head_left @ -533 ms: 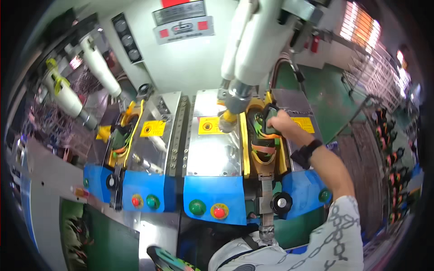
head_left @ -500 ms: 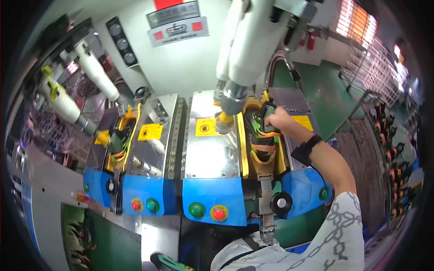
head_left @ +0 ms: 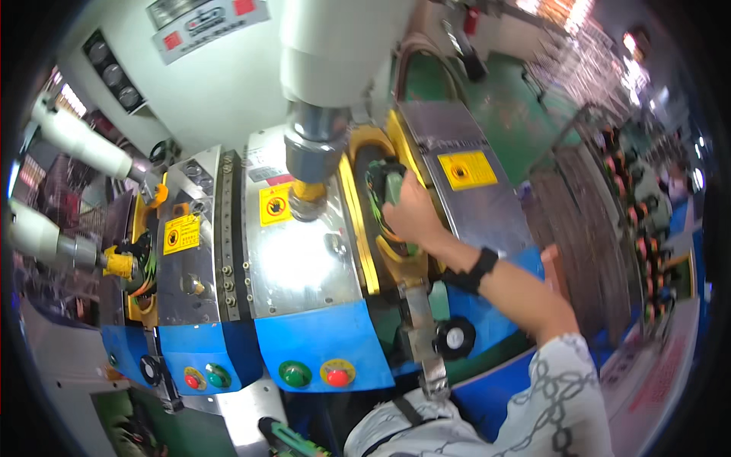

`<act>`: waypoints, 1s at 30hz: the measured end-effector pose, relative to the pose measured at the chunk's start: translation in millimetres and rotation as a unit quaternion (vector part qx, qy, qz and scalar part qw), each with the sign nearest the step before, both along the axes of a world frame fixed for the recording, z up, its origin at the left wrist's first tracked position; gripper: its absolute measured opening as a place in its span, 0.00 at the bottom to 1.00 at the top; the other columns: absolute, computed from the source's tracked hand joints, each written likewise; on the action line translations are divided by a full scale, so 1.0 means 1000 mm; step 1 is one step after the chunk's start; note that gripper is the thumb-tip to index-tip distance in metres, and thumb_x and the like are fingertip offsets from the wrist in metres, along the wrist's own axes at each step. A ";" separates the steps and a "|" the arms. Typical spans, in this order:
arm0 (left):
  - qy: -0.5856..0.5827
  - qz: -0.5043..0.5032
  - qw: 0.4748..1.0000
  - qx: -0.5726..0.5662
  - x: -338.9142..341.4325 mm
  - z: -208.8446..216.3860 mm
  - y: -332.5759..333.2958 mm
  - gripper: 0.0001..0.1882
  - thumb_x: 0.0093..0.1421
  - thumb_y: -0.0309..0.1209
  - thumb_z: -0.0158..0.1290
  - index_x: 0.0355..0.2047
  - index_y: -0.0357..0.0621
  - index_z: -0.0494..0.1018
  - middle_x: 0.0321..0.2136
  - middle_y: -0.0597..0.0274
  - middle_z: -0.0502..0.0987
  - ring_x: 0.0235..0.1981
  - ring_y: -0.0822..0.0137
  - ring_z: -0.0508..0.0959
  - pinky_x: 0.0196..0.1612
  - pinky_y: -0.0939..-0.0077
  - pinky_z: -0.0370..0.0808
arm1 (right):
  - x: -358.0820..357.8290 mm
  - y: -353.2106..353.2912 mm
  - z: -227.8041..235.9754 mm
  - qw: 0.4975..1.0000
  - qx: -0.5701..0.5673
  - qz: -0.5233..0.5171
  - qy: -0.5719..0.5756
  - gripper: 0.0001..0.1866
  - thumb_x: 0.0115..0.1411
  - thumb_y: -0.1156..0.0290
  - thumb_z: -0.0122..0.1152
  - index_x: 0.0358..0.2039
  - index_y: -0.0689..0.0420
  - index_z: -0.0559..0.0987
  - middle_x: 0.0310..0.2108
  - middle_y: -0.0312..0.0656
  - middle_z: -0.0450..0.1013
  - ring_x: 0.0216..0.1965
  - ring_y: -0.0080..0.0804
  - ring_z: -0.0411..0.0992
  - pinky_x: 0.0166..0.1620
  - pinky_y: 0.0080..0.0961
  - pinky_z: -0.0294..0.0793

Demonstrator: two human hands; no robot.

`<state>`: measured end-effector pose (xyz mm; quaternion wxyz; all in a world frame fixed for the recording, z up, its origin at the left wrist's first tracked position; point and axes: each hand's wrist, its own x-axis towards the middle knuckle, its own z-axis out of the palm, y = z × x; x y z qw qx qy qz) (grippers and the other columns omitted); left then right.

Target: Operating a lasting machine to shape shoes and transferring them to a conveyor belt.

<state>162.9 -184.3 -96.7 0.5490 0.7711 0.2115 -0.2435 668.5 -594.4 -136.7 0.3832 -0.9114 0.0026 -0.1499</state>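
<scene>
My right hand (head_left: 415, 212), with a black band on its wrist, is closed around a dark shoe with green parts (head_left: 375, 177). The shoe is in or just over the yellow-edged cradle (head_left: 396, 255) of the right-hand machine station; my fingers hide much of it, so I cannot tell whether it touches the cradle. Just left of it, the metal and yellow end of a white machine arm (head_left: 311, 190) hangs over the steel cover. My left hand is out of view. Another green and black shoe (head_left: 289, 438) shows partly at the lower edge, its support hidden.
At the left station, a second shoe (head_left: 141, 263) sits beside another machine arm (head_left: 118, 263). A green button (head_left: 295, 373) and a red button (head_left: 337, 372) are on the blue front panel. To the right stands a rack with several shoes (head_left: 643, 228).
My view has shifted, so the machine appears further left. My right hand has moved nearer over the shoe, whose orange and green front, visible before, is now mostly covered.
</scene>
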 end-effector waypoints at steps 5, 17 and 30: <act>0.082 0.419 0.871 -0.243 0.025 -0.015 0.008 0.23 0.61 0.35 0.47 0.55 0.40 0.66 0.53 0.54 0.71 0.50 0.57 0.73 0.46 0.66 0.75 | -0.007 0.015 0.040 0.992 -0.039 -0.068 0.101 0.22 0.44 0.75 0.55 0.39 0.71 0.63 0.33 0.68 0.70 0.39 0.67 0.70 0.45 0.48 0.71; 0.015 0.523 0.818 -0.238 0.037 -0.045 0.062 0.23 0.46 0.22 0.51 0.46 0.37 0.67 0.42 0.53 0.72 0.45 0.53 0.74 0.48 0.58 0.75 | -0.201 0.271 0.021 0.954 -0.209 0.217 -0.007 0.40 0.57 0.53 0.55 0.62 0.66 0.58 0.68 0.60 0.41 0.69 0.53 0.41 0.62 0.63 0.45; -0.162 0.564 0.788 -0.186 -0.026 -0.059 0.059 0.31 0.46 0.24 0.54 0.54 0.38 0.63 0.45 0.55 0.71 0.46 0.55 0.74 0.53 0.64 0.71 | -0.329 0.333 0.163 0.659 0.357 0.644 0.150 0.30 0.57 0.71 0.61 0.57 0.67 0.63 0.59 0.56 0.61 0.60 0.47 0.62 0.58 0.30 0.65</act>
